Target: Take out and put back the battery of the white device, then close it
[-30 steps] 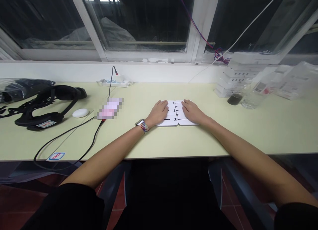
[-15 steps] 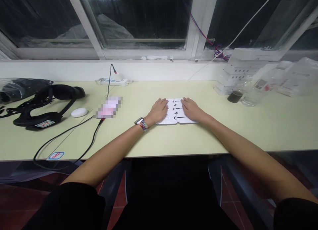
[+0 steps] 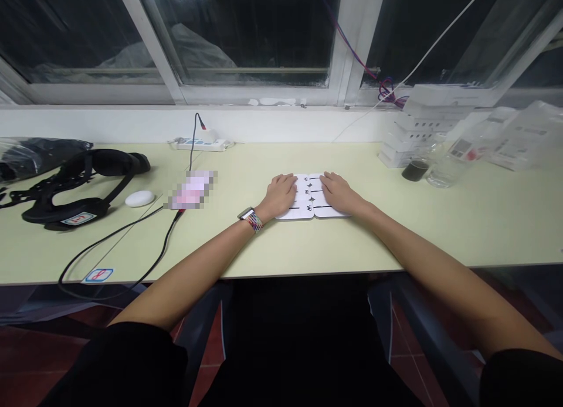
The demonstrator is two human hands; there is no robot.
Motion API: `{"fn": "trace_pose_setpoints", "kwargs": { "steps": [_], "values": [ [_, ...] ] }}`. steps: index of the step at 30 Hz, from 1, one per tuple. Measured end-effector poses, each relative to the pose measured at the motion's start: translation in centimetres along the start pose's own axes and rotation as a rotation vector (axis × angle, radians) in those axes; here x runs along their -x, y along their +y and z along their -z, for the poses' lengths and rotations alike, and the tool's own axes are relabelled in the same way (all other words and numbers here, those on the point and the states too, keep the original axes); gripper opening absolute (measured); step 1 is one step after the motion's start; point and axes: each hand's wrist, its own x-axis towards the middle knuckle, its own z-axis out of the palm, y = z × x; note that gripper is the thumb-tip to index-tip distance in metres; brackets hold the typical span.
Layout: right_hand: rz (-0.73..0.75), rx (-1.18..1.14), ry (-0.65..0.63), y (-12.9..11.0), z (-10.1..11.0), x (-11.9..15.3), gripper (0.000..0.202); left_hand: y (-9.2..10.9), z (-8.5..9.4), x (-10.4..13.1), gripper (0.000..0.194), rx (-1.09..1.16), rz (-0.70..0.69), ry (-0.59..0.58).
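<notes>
Head view: both hands laid flat on a block of white lettered tiles

A pale yellow-green table (image 3: 272,251) runs across the scene below the windows, with a black head-worn headset (image 3: 61,217) at the far left. The white tiles (image 3: 303,212) lie at mid-table, between the two arms, in what looks like two columns of three with rounded corners meeting at small star-shaped gaps. They look light and stiff, probably smooth enough to slide easily; as they seem separate, lifting the block by one side would likely break it apart. The outer left and right edges offer the best hold, pressed inward, since the visible near edge is thin.

The left hand (image 3: 280,197) rests palm down on the left column, the right hand (image 3: 338,193) on the right, fingers extended and neither gripping anything. Both forearms angle inward from the near edge, leaving the middle seam uncovered. A wristwatch (image 3: 247,214) sits on the left wrist.
</notes>
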Motion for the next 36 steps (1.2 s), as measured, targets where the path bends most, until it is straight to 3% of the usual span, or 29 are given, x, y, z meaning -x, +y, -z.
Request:
{"fn": "trace_pose_setpoints", "kwargs": {
  "steps": [14,20,22,24,27,29,32,36],
  "values": [
    [-0.018,-0.051,-0.002,-0.3,0.4,0.3,0.058,1.5,0.6,0.4,0.055,0.047,0.083,0.027],
    [-0.003,-0.090,0.076,-1.9,1.7,1.6,0.056,2.2,3.3,1.4,0.049,0.052,0.073,0.064],
    [0.099,-0.101,0.111,-3.2,1.9,2.8,0.050,2.4,4.8,2.5,0.044,0.044,0.026,0.060],
    [0.311,-0.105,0.135,-4.6,1.8,4.3,0.041,2.7,6.2,4.1,0.038,0.042,-0.023,0.052],
    [0.510,-0.059,0.157,-6.2,1.4,6.7,0.032,3.6,7.4,7.2,0.030,0.055,-0.197,-0.028],
    [0.550,-0.046,0.161,-6.9,1.1,7.8,0.031,4.5,7.4,9.4,0.026,0.071,-0.248,-0.098],
    [0.553,-0.070,0.170,-7.2,0.9,9.2,0.033,5.9,6.8,12.0,0.027,0.039,-0.263,-0.036],
    [0.610,-0.161,0.178,-7.1,1.1,11.4,0.030,7.2,6.8,14.2,0.013,0.008,-0.280,-0.049]
  ]
}}
